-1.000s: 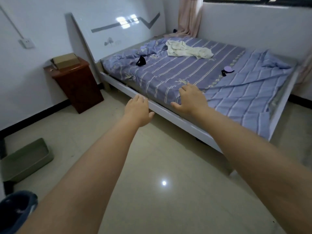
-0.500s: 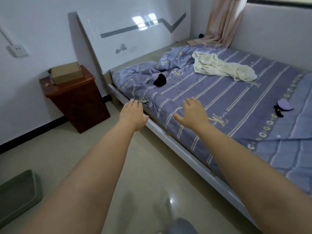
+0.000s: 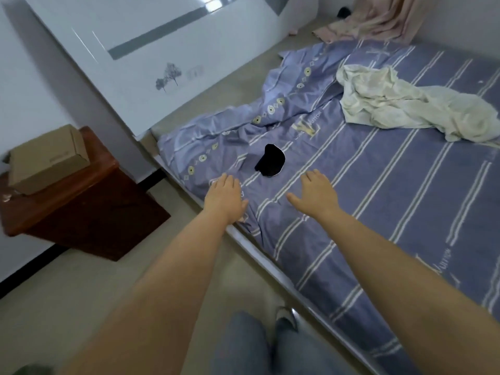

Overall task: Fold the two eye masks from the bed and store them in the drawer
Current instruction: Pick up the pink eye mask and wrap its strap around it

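A small black fabric eye mask (image 3: 270, 164) is lying crumpled on the lilac sheet with white stripes (image 3: 378, 212), toward the near left part of the bed and just beyond the person's hands. Only this one mask is showing in the view.

The left hand (image 3: 224, 197) is hovering palm down over the near left edge of the sheet, fingers loosely spread and holding nothing. The right hand (image 3: 315, 194) is reaching out to the right of it, also palm down, thumb splayed and fingers apart, empty, with its fingertips just short of the mask and not touching it. Both bare forearms are stretching in from the near side.

Farther right on the bed, a rumpled cream-white cloth (image 3: 400, 104) is lying in a heap, well apart from the mask. A glossy white headboard with a grey stripe and a small tree print (image 3: 167, 71) is standing at the far left end of the bed. Left of the bed, a dark reddish-brown wooden bedside cabinet (image 3: 89, 209) is carrying a brown cardboard box (image 3: 46, 158) on its top. A pale pink curtain (image 3: 378, 20) is pooling at the far side. Blue-jeaned knees (image 3: 243, 345) are showing at the near edge beside the bed rail.
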`<state>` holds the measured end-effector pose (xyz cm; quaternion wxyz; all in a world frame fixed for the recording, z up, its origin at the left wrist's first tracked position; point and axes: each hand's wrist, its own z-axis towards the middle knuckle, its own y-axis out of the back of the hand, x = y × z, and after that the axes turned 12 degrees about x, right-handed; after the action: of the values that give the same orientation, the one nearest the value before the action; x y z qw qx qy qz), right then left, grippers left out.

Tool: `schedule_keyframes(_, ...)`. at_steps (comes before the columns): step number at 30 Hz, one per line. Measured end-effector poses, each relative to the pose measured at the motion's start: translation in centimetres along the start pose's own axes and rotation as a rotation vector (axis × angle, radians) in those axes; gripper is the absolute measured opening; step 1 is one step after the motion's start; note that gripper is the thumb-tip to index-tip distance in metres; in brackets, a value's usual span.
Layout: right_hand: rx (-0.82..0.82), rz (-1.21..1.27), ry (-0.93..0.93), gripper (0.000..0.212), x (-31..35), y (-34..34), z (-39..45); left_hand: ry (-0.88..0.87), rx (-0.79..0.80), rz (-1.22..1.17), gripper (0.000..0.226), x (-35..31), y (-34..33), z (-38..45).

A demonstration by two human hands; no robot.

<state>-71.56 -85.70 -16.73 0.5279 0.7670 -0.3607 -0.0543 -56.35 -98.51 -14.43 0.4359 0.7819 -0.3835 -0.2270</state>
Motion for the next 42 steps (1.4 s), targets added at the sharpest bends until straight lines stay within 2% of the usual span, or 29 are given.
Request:
schedule_keyframes(4, 0.028, 0.079, -0.063, 0.059, -0.2, 0.7, 10.0, -0.066, 0.124, 0.002, 0.062, 3.7, 2.7, 11.2)
schedule_keyframes(10, 0.004, 0.33, -0.239, 0.04, -1.1, -0.8, 24.2, -0.247, 0.219, 0.034, 0.061, 7.2, 3.3, 27.6)
schedule_keyframes(15, -0.041, 0.537, -0.302, 0.045, -1.8, -3.6, 32.3, -0.298, 0.263, -0.3, 0.04, 6.9, 1.3, 36.8)
schedule_keyframes(17, -0.075, 0.589, -0.332, 0.04, -2.4, -5.2, 33.7, -0.227, 0.277, -0.503, 0.032, 6.3, 0.2, 39.7)
schedule_keyframes(21, -0.291, 0.692, -0.428, 0.033, -2.8, -8.4, 33.7, -0.057, 0.426, -0.813, 0.04, 5.1, -1.7, 44.8)
schedule_keyframes(24, -0.493, 0.894, -0.703, 0.028, -1.8, -10.0, 33.2, -0.001, 0.531, -0.875, 0.039, 4.3, -3.1, 47.1)
schedule_keyframes(25, -0.509, 0.976, -0.754, 0.024, -1.2, -10.5, 33.2, -0.008, 0.54, -0.86, 0.038, 4.1, -3.5, 47.6)
schedule_keyframes(27, -0.41, 1.069, -0.748, 0.026, 0.3, -11.5, 33.9, -0.021, 0.54, -0.835, 0.039, 4.2, -4.2, 48.0)
schedule_keyframes(29, -0.316, 1.076, -0.77, 0.041, 1.6, -12.1, 35.2, -0.014, 0.558, -0.812, 0.039, 4.4, -4.4, 47.8)
schedule_keyframes(32, -0.386, 1.095, -0.943, 0.062, 3.0, -11.6, 37.2, -0.022, 0.573, -0.804, 0.037, 4.3, -4.0, 47.5)
schedule_keyframes(34, -0.438, 1.167, -1.011, 0.059, 3.6, -11.3, 37.9, -0.019, 0.574, -0.797, 0.036, 4.1, -3.7, 47.4)
schedule_keyframes(37, -0.33, 1.285, -0.945, 0.041, 3.7, -11.4, 37.6, -0.018, 0.578, -0.794, 0.037, 3.9, -3.4, 47.2)
schedule_keyframes(39, -0.314, 1.452, -0.862, 0.008, 3.2, -11.1, 36.4, -0.017, 0.561, -0.809, 0.037, 3.8, -3.5, 47.0)
schedule_keyframes(42, -0.414, 1.705, -0.808, 0.034, 1.4, -11.5, 32.5, -0.056, 0.463, -0.788, 0.036, 3.7, -4.0, 46.4)
